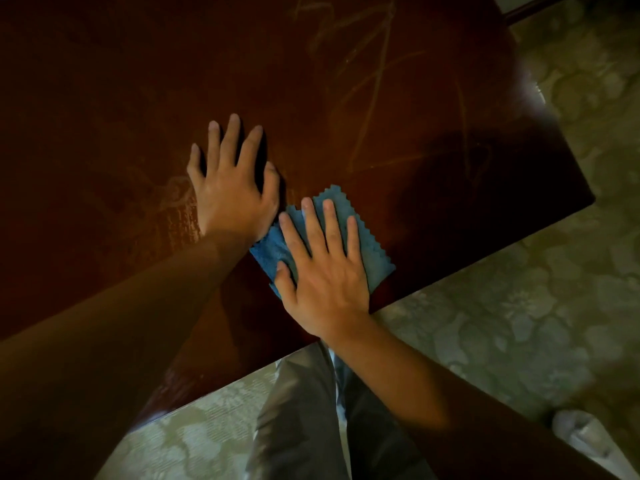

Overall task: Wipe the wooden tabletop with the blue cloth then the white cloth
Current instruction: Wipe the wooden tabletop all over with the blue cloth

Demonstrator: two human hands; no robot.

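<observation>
The dark wooden tabletop (121, 98) fills the upper and left parts of the frame, its near edge running diagonally from lower left to the right side; pale scratch-like streaks cross its surface toward the upper middle. Beyond that edge, a patterned pale-green floor (519, 323) occupies the right and bottom. Grey trousers (298, 420) show at bottom centre, and a foot in a light sock (581, 434) sits at the lower right corner.

The left hand (232, 192) lies flat on the bare wood at centre frame, palm down, its fingers (231, 140) straight and spread apart, holding nothing. Just to its lower right, the right hand (325, 282) presses palm down on the blue cloth (370, 251), fingers (332, 226) straight and slightly apart, not curled round the fabric. The cloth lies flat on the tabletop near the table's near edge, its zigzag-cut border visible past the fingertips, one corner reaching under the heel of the left hand.
</observation>
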